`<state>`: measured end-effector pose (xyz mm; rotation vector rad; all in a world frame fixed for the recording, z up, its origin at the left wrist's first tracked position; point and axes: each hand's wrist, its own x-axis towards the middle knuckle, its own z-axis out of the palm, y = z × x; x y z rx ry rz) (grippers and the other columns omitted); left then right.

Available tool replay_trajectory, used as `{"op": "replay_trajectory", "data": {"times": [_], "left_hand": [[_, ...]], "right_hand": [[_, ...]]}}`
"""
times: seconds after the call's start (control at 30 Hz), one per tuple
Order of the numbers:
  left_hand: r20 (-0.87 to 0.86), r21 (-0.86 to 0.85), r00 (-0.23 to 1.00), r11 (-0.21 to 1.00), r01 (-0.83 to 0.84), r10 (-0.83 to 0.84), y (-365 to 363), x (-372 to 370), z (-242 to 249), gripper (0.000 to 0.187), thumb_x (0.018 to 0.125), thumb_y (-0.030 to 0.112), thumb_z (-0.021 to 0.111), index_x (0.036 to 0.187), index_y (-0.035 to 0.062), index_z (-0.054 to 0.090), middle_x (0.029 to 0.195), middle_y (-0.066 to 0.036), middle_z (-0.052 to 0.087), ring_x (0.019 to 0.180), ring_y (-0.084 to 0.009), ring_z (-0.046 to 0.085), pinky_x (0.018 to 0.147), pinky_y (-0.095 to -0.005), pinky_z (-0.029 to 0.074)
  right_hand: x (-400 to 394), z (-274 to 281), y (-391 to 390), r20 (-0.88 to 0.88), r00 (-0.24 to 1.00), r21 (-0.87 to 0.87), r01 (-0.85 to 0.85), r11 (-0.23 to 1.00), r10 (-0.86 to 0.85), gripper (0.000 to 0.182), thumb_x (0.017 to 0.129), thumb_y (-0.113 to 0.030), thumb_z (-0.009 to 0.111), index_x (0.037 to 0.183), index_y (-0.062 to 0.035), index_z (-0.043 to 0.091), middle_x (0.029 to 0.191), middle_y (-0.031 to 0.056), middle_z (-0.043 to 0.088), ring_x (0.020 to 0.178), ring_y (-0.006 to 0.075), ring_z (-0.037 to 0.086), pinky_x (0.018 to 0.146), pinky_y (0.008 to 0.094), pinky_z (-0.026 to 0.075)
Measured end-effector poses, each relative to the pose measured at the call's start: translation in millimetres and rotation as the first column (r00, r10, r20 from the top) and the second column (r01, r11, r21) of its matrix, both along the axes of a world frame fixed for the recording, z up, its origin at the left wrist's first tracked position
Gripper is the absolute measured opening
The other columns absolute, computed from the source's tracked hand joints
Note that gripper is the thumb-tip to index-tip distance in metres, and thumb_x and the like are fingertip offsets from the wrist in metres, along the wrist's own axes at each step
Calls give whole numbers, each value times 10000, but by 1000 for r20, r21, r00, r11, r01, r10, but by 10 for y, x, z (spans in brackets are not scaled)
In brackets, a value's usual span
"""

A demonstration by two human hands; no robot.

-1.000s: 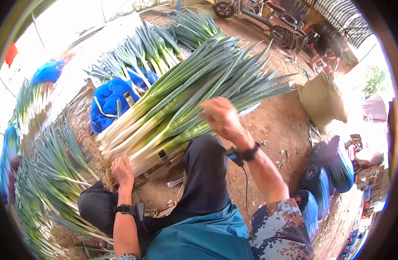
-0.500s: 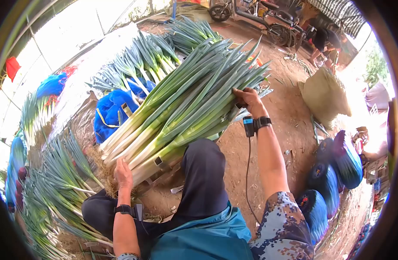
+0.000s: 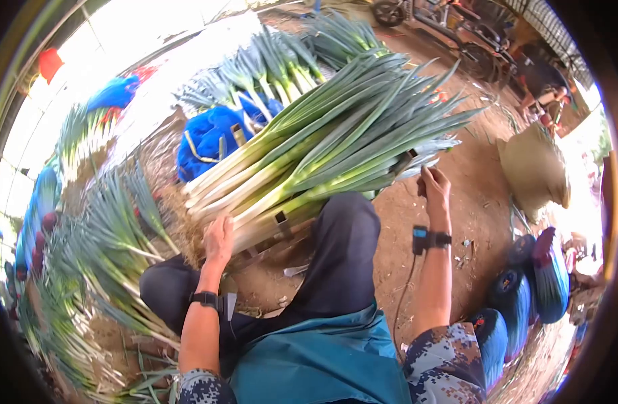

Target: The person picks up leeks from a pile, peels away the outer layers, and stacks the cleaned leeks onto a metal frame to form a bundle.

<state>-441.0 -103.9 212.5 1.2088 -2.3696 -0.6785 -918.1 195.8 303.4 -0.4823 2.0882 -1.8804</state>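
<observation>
A big bundle of leeks [image 3: 322, 141] lies slanted across a low frame with square tube ends [image 3: 280, 217], roots at the lower left and leaves at the upper right. My left hand [image 3: 219, 237] is closed against the white stalks near the roots, its fingers bent over them. Beside the leaf tips, my right hand [image 3: 434, 186] is held up with its fingers curled, apart from the bundle. Whatever its fingers may hold is hidden. Both wrists wear black straps, the right one with a small blue device [image 3: 420, 237].
Blue netting [image 3: 211, 135] lies behind the frame. More loose leeks [image 3: 107, 249] cover the ground at left. Blue-wrapped bundles [image 3: 514, 303] and a tan sack [image 3: 534, 168] stand at right. Another person [image 3: 543, 74] bends near a parked scooter [image 3: 457, 37].
My right hand has let go of the leafy end and drawn back to the right. My left hand stays at the root end. The whole view has shifted slightly.
</observation>
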Motion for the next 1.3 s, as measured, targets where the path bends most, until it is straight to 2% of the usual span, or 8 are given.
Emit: {"op": "replay_trajectory", "data": {"times": [0.23,0.33,0.6,0.77,0.93,1.1,1.2,1.3], "left_hand": [[165,158,953,961,228,-253,-46,56,392,689,846,411,747,1384,25,555,1417,-221,558,1341,-406,470,1143,-497,331],[163,177,960,964,200,-230,-78,37,341,737,810,362,776,1418,34,521,1429,-218,546,1343,-405,471,1160,-496,322],[237,228,951,963,144,-198,-53,-74,468,754,811,385,758,1416,8,514,1400,-223,572,1332,-378,496,1145,-460,354],[36,402,958,882,247,-285,-383,117,391,647,890,385,716,1354,-43,576,1377,-241,601,1306,-327,556,1103,-398,418],[32,429,964,874,226,-265,-486,77,629,583,923,367,701,1333,-38,609,1333,-226,642,1252,-281,605,1062,-360,449],[-19,392,973,893,219,-230,-581,15,1082,552,921,352,716,1320,-19,629,1303,-223,661,1198,-265,635,1017,-357,474],[-72,263,970,934,242,-231,-515,88,1318,554,914,347,728,1317,-20,630,1282,-215,672,1182,-275,640,1018,-351,473],[-103,22,953,957,290,-286,-341,211,1630,412,937,238,688,1246,-32,654,1214,-226,686,1112,-311,654,976,-378,483]], "right_hand": [[764,2,-120,169,959,321,-274,907,230,332,984,-310,663,886,6,695,729,68,662,558,115,558,496,277,440],[701,-132,-493,161,932,66,-339,939,325,394,971,-328,697,841,43,665,659,53,609,489,111,506,444,272,389],[481,-94,-1011,196,960,186,-237,953,201,351,895,-332,791,825,-2,692,644,44,603,483,124,514,419,289,372],[507,-242,-753,257,939,85,-256,963,227,374,909,-365,771,873,-4,679,707,48,631,506,118,547,448,277,433],[748,145,-510,-212,937,470,-151,869,278,356,971,-312,670,870,28,696,666,71,654,525,127,594,470,287,458],[1035,905,-904,-542,722,382,-244,891,430,216,940,-183,722,1027,13,705,833,85,702,740,172,671,667,305,521],[1333,1216,-1344,-792,341,379,-376,846,506,380,848,-149,791,1177,-1,673,1129,153,689,1035,289,654,921,382,510],[1656,1428,-1746,-783,66,524,-466,713,618,640,746,-159,846,1324,-26,604,1347,186,592,1300,382,490,1116,464,380]]}}
